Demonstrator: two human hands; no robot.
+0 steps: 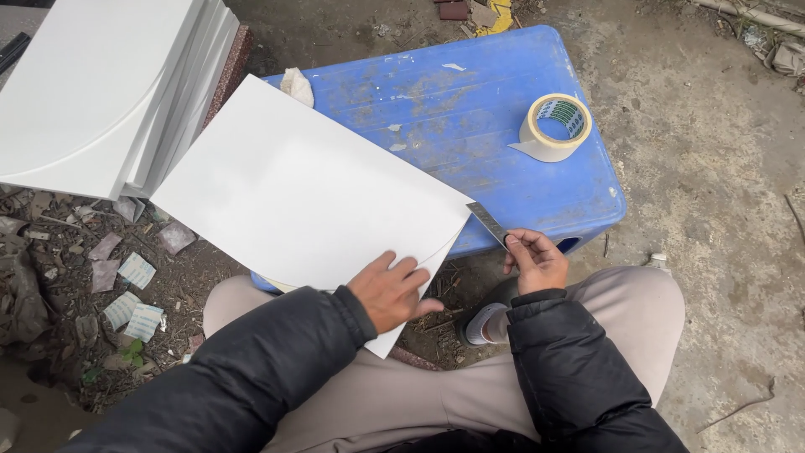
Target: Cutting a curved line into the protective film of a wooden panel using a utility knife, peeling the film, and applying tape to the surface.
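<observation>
Head view | left hand flat, open on one white sheet | right hand pinches one blade | one tape roll on blue worktop | white panel stack beside

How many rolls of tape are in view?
1. The roll of tape lies flat on the blue plastic table, near its right edge, beyond the right hand. Others may be hidden under the white sheet.

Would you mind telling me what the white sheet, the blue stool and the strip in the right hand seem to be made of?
White sheet: likely stiff card or thin plastic board, smooth and matte; it overhangs the stool unbent.
Blue stool: moulded plastic, scuffed and dusty, with rounded corners.
Strip in the right hand: probably metal, grey, thin, with a dull sheen.
</observation>
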